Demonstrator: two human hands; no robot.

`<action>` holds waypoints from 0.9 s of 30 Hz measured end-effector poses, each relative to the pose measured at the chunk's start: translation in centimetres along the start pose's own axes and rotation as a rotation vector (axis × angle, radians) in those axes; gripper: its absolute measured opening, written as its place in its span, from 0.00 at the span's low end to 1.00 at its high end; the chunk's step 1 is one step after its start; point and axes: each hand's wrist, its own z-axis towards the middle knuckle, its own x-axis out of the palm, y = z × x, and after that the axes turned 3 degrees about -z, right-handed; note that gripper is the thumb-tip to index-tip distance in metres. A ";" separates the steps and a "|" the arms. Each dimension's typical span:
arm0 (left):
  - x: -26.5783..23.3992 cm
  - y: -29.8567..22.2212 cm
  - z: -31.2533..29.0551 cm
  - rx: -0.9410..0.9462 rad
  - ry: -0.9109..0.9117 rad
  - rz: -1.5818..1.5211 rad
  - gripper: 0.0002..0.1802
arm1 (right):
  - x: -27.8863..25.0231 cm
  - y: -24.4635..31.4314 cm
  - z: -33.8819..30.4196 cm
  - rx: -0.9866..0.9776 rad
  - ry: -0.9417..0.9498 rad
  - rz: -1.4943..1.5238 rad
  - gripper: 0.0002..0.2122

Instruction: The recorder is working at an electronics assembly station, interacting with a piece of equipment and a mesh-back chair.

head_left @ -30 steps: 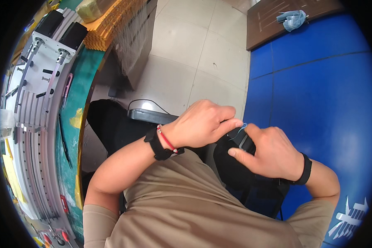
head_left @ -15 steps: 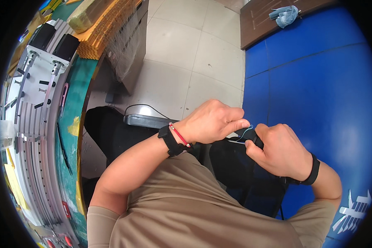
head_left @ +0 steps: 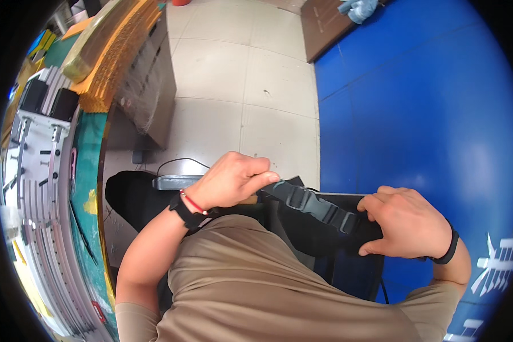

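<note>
A black webbing strap with a grey side-release buckle stretches across in front of me, over my dark-clad lap. My left hand pinches the strap's left end between thumb and fingers; a bit of light-blue cord shows beside the thumb. To the right of the buckle, my right hand has its thumb and fingers apart, with dark material behind the gap. Its fingertips are close to the strap's right end, and I see nothing gripped between them. A black band is on each wrist, plus a red bracelet on the left.
Along the left runs a green-topped workbench carrying a linear rail assembly with black motors. Stacked orange-brown sheets lie at its far end. A grey bar-shaped object with a cable lies beyond my left arm. Blue flooring is at right.
My hands have moved apart; the left went left and the right shifted right and slightly down, its grip opened. The buckle and strap now show between them. The whole view has shifted too.
</note>
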 end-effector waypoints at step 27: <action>12.9 -16.0 11.1 0.136 0.338 -0.114 0.19 | 8.2 -8.8 -8.1 -0.213 -0.345 0.828 0.18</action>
